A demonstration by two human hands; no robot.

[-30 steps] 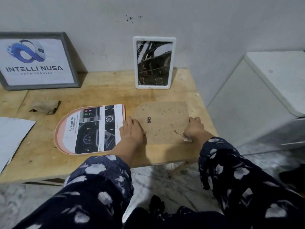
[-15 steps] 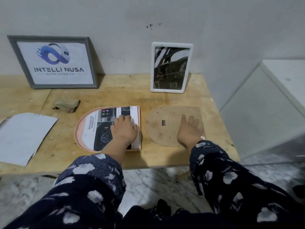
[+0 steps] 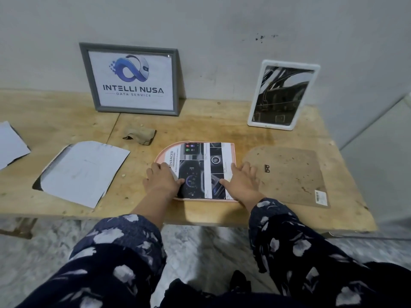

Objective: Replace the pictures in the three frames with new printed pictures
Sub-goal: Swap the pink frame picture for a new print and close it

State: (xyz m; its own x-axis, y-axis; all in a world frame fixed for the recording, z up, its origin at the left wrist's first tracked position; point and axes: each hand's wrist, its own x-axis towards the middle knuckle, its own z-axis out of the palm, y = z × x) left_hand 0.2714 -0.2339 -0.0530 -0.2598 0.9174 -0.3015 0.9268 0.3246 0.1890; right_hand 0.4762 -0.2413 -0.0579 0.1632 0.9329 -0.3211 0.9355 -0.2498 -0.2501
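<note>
A pink arch-shaped frame lies flat near the table's front edge with a printed car-dashboard picture on it. My left hand presses flat on the picture's left part, and my right hand presses flat on its right edge. To the right lies the frame's brown backing board, untouched. A grey frame with a logo print and a white frame with a dark car picture lean against the wall.
Loose paper sheets lie face down at the left and far left. A small brown scrap sits behind the pink frame. The wooden table ends just below my hands; a white cabinet stands to the right.
My right hand left the brown backing board and moved left onto the picture's right edge. My left hand slid left across the picture. The camera view shifted leftward.
</note>
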